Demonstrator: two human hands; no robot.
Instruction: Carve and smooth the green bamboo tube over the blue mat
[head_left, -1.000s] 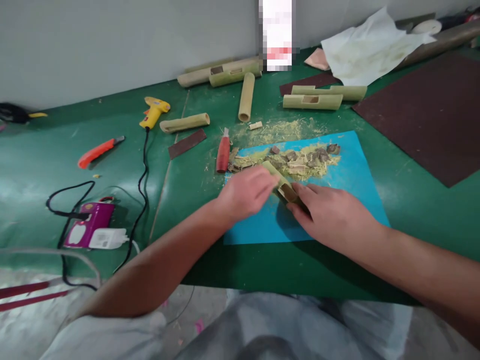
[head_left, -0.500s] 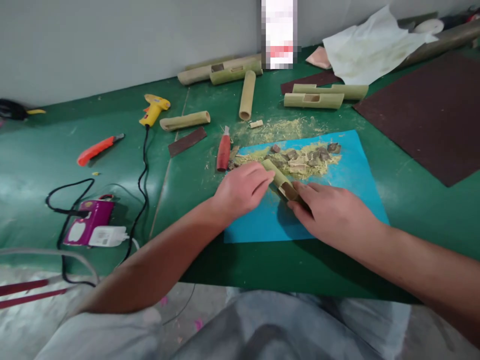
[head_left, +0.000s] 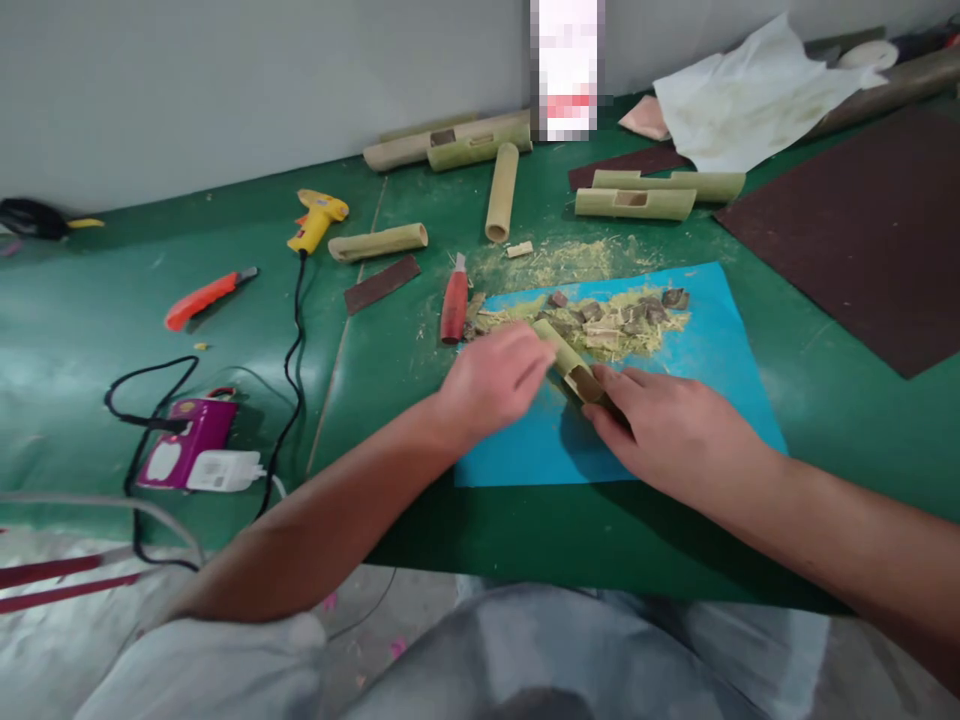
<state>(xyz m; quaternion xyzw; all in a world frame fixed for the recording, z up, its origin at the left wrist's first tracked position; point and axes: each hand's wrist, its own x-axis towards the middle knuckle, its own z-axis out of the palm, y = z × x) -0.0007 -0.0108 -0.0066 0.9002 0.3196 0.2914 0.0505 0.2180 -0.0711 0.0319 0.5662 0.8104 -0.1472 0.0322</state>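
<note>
A short bamboo tube [head_left: 564, 350] with a cut opening in its side is gripped near its close end by my right hand [head_left: 671, 420]. It slants over a blue sheet [head_left: 517, 445]. My left hand [head_left: 501, 380] is closed, its fingertips beside the far part of the tube; what it pinches, if anything, is hidden. Just beyond the tube, a heap of bamboo shavings and chips [head_left: 626, 318] lies on the sheet. A utility knife with a red handle [head_left: 453, 308] rests left of the heap, blade pointing away.
A yellow glue gun [head_left: 316, 220], an orange cutter [head_left: 206, 298] and a purple power strip [head_left: 196, 440] with cords lie at the left. More bamboo tubes [head_left: 636, 204] lie toward the wall. A dark brown sheet [head_left: 855, 240] covers the right side; a crumpled white cloth [head_left: 742, 100] sits behind.
The whole view has shifted slightly, so everything appears a little further right. My left hand is slightly blurred by a small motion beside the tube; my right hand keeps its hold.
</note>
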